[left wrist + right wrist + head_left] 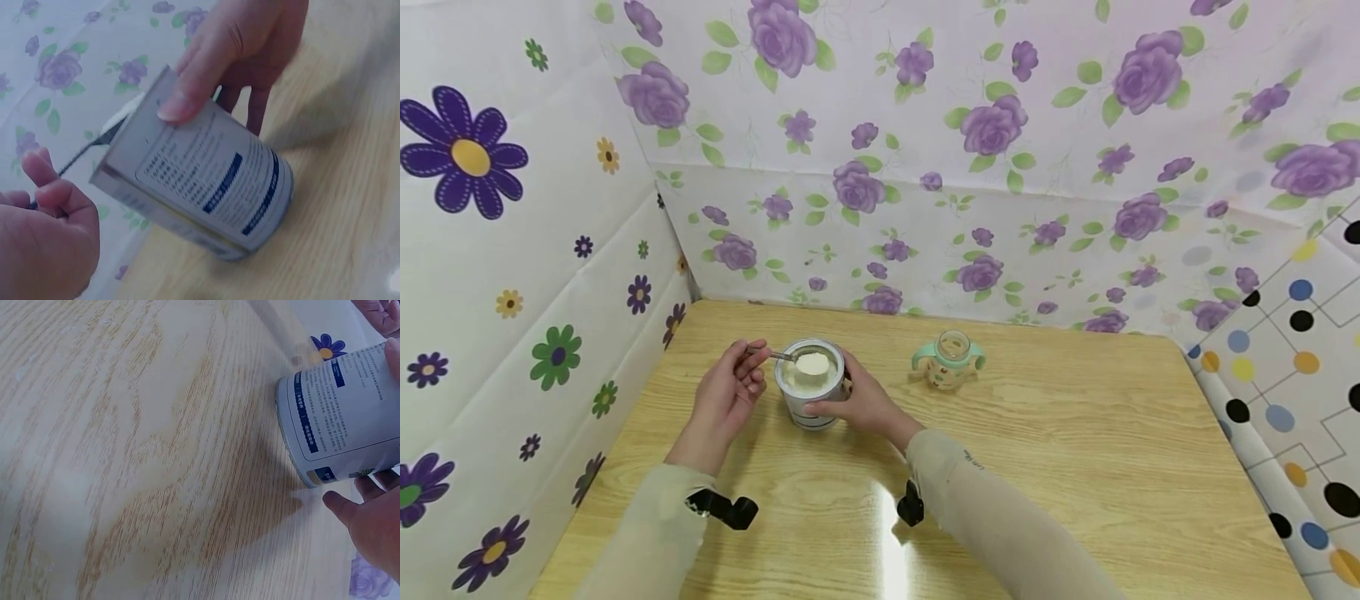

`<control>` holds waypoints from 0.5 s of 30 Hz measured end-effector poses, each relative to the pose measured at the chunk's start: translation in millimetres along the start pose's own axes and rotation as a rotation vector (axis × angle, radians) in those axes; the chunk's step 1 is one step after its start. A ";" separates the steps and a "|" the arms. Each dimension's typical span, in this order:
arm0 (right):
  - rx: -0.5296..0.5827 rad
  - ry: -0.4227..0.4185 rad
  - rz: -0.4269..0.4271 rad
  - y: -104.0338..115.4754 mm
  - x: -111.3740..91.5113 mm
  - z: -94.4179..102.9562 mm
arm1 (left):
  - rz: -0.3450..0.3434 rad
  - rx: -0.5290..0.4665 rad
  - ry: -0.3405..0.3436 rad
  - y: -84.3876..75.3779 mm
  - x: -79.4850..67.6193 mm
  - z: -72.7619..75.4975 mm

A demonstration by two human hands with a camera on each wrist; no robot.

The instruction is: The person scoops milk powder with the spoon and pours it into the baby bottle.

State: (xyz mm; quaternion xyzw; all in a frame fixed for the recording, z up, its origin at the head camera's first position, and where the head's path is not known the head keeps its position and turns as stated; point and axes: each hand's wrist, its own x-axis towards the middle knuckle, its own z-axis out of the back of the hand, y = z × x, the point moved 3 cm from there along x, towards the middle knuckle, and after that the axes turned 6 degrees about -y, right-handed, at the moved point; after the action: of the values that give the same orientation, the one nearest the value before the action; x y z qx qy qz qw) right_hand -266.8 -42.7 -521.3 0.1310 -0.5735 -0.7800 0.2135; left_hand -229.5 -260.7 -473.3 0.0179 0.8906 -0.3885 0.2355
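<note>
My left hand (724, 402) pinches the thin handle of a metal spoon (781, 356) at the left of the can. Pale powder (812, 364) lies heaped on the spoon's bowl, which is over the mouth of an open can (812, 414). More of the same powder shows inside the rim. From the right side, my right hand (865, 402) grips the can, its thumb across the near wall. In the left wrist view the can's printed label (206, 181) faces the camera, and the spoon (78, 159) reaches in at the rim.
A baby bottle (950, 373) with mint green handles and no lid stands to the right of the can. Both are on a wooden table (1075, 442), with flower-patterned cloth (925, 208) behind it and more patterned sheets at the sides.
</note>
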 end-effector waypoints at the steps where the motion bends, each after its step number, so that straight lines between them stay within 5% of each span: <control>1: -0.004 0.000 0.000 0.9 -0.3 0.2 | 0.011 -0.004 -0.017 -0.6 -1.2 -1.1; 8: -0.118 0.010 -0.060 8.7 -7.7 14.2 | 0.068 -0.055 -0.078 -7.4 -8.3 -7.7; 15: -0.168 -0.007 0.063 31.1 -31.0 60.0 | 0.076 -0.094 -0.063 -18.2 -12.7 -12.2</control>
State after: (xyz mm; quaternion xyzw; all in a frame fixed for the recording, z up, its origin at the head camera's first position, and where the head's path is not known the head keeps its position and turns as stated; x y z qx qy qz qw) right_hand -260.9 14.8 -474.6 0.0920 -0.5107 -0.8186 0.2460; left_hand -227.1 -262.9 -448.1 0.0284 0.8987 -0.3373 0.2787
